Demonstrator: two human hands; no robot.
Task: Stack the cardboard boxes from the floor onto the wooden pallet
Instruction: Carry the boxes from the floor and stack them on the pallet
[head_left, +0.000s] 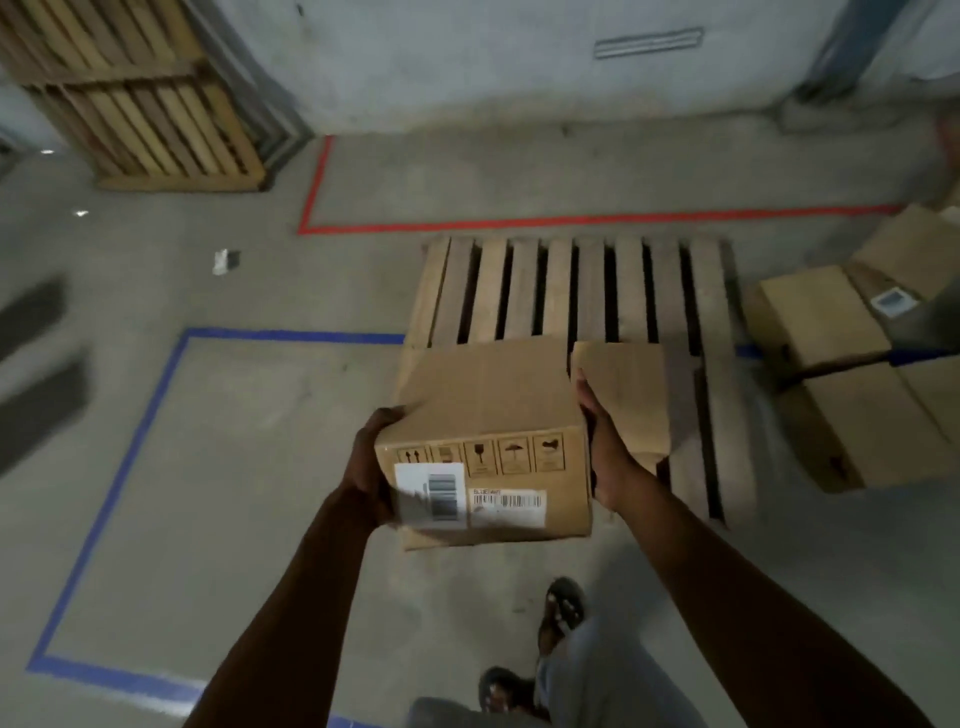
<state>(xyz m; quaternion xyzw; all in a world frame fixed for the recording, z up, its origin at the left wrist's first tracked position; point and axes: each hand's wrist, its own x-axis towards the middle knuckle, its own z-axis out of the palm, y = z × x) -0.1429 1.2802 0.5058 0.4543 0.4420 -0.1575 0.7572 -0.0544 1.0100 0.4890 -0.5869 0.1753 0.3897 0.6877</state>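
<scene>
I hold a cardboard box (488, 415) in the air between both hands, over the near left corner of the wooden pallet (597, 286). White barcode labels and handling symbols show on its near face. My left hand (371, 462) presses its left side and my right hand (605, 447) presses its right side. A second, smaller cardboard box (631, 395) rests on the pallet's near part, just right of the held one. Several more boxes (852, 374) are piled on the floor to the right of the pallet.
Upright wooden pallets (135, 93) lean against the wall at the back left. Red tape (571, 221) marks the floor behind the pallet, blue tape (119, 467) outlines a rectangle on the left. My sandalled feet (561, 608) stand near the pallet's front edge.
</scene>
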